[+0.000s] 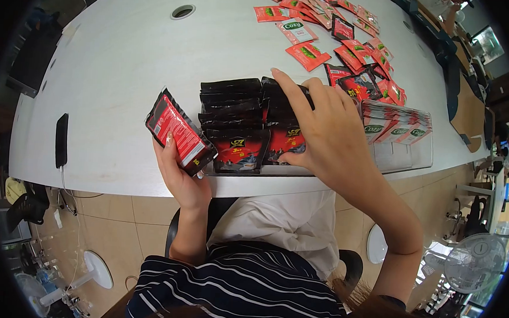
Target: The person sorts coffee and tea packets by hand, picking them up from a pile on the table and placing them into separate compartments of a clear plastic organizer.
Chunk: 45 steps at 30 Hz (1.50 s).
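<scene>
Head view: right hand (325, 134) fingers (289, 92) spread wide over the black sachet rows (231, 109) in the clear tray (404, 158), thumb on 1 front pack; can't tell if anything is pinched. Left hand (184, 181) fingers wrapped tight round a sachet bundle (178, 131), above the table (127, 66) near edge, just left of the tray. Risk: grip sits at 1 end, so the bundle could fan and shed packs. Long axis diagonal, free end pointing up-left, red face to camera.
</scene>
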{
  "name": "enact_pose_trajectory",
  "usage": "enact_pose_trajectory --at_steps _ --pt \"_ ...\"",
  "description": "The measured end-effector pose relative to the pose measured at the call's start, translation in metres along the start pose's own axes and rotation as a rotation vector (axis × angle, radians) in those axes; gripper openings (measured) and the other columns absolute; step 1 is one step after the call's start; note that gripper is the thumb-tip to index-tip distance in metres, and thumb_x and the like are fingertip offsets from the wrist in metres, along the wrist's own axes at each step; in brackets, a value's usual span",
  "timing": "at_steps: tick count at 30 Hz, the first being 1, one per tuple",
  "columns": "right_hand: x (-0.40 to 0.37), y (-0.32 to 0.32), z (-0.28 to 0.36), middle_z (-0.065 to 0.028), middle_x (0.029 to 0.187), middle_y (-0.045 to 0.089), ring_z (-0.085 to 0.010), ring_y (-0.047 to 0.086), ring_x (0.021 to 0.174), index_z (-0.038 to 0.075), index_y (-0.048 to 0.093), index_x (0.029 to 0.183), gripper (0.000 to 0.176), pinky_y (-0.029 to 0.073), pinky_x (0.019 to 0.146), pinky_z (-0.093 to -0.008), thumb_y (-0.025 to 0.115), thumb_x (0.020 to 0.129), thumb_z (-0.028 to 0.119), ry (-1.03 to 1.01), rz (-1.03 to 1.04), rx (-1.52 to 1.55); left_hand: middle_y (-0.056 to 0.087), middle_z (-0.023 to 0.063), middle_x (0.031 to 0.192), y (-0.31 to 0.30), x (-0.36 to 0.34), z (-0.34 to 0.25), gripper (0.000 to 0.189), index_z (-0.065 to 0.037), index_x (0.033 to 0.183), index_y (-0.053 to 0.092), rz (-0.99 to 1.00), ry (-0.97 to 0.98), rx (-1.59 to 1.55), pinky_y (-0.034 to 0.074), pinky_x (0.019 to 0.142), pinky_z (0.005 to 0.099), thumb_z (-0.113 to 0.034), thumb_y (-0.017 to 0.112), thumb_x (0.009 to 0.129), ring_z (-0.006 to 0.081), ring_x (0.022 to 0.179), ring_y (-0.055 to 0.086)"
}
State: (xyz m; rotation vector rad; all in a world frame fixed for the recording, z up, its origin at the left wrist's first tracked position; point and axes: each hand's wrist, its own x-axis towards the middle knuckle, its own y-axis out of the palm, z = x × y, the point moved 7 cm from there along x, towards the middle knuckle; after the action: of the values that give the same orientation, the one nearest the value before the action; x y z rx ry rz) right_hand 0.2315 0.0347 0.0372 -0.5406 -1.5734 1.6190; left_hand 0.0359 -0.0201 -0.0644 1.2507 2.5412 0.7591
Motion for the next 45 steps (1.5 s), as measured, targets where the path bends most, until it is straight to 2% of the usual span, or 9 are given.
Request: enact_pose_trajectory --at_steps 4,11,14,20,23,27,32,38,45 --pt "-0.001 0.000 0.000 -0.0100 0.101 0.045 -0.0270 0.048 0.094 0.012 0.033 0.138 0.105 0.037 0.087 -0.0388 0.085 0.047 0.023 -0.032 -0.028 -0.012 0.056 0.0067 0.104 0.003 0.000 -0.001 0.034 -0.003 0.123 0.041 0.003 0.006 -0.006 0.048 0.076 0.0263 -0.018 0.040 0.093 0.0111 0.089 0.058" --pt "-0.004 -0.003 -0.002 -0.0107 0.112 0.046 -0.0289 0.048 0.101 0.014 0.030 0.140 0.108 0.036 0.090 -0.0397 0.084 0.047 0.025 -0.040 -0.044 0.079 0.059 0.0000 0.092 -0.002 0.003 -0.004 0.037 -0.011 0.124 0.043 -0.013 0.093 0.129 0.042 0.049 0.0182 -0.028 0.042 0.091 0.0067 0.073 0.059" --pt "-0.009 -0.009 -0.002 -0.0111 0.123 0.044 -0.0287 0.047 0.107 0.013 0.033 0.139 0.102 0.037 0.091 -0.0413 0.083 0.051 0.028 -0.129 -0.186 0.102 0.057 0.0064 0.102 0.003 -0.009 -0.023 0.032 -0.005 0.123 0.038 -0.023 0.300 0.027 0.046 0.072 0.0255 -0.015 0.044 0.094 0.0103 0.086 0.058" --pt "-0.030 -0.050 0.007 -0.0104 0.101 0.060 -0.0219 0.057 0.093 0.002 0.060 0.106 0.040 0.043 0.080 -0.0316 0.071 0.075 0.024 -0.189 -0.438 0.246 0.056 0.0197 0.111 0.017 -0.047 -0.062 0.026 -0.001 0.110 0.038 0.146 0.810 0.153 0.044 0.090 0.0446 0.000 0.052 0.088 0.0310 0.098 0.057" --pt "-0.041 -0.031 0.007 -0.0066 0.083 0.064 -0.0132 0.058 0.075 -0.001 0.061 0.102 0.021 0.045 0.072 -0.0243 0.061 0.086 0.012 0.080 0.003 1.110 0.058 0.0138 0.112 0.044 -0.075 -0.077 0.025 -0.014 0.095 0.055 0.450 1.081 0.332 0.044 0.090 0.0416 -0.011 0.070 0.077 0.0325 0.107 0.050" --pt "-0.055 -0.008 0.020 -0.0017 0.080 0.063 -0.0023 0.053 0.072 -0.004 0.058 0.105 0.021 0.042 0.063 -0.0168 0.060 0.087 0.006 0.209 0.242 1.602 0.059 0.0073 0.114 0.078 -0.097 -0.074 0.021 -0.026 0.077 0.075 0.707 1.090 0.558 0.039 0.097 0.0409 -0.016 0.072 0.058 0.0301 0.116 0.043" --pt "-0.067 -0.020 0.002 -0.0086 0.096 0.065 -0.0083 0.060 0.086 -0.006 0.052 0.115 0.034 0.049 0.074 -0.0206 0.062 0.083 0.001 0.213 0.120 1.546 0.054 0.0117 0.123 0.085 -0.088 -0.078 0.030 -0.024 0.085 0.074 0.636 1.075 0.749 0.036 0.100 0.0378 -0.011 0.074 0.059 0.0321 0.120 0.042" --pt "-0.085 -0.069 -0.064 -0.0091 0.090 0.066 -0.0068 0.062 0.075 -0.004 0.054 0.103 0.026 0.048 0.057 -0.0178 0.065 0.080 -0.002 0.248 -0.596 0.740 0.053 0.0142 0.126 0.080 -0.044 -0.074 0.035 -0.007 0.100 0.067 0.484 0.819 0.755 0.038 0.098 0.0403 -0.008 0.074 0.066 0.0314 0.121 0.045" --pt "-0.069 -0.047 -0.070 -0.0097 0.081 0.065 -0.0089 0.061 0.062 0.002 0.053 0.101 0.025 0.048 0.050 -0.0206 0.065 0.079 0.002 0.206 -0.617 0.600 0.050 0.0054 0.129 0.142 -0.071 -0.055 0.055 -0.015 0.119 0.057 0.795 0.891 1.132 0.025 0.102 0.0559 -0.026 0.074 0.068 0.0294 0.124 0.041"
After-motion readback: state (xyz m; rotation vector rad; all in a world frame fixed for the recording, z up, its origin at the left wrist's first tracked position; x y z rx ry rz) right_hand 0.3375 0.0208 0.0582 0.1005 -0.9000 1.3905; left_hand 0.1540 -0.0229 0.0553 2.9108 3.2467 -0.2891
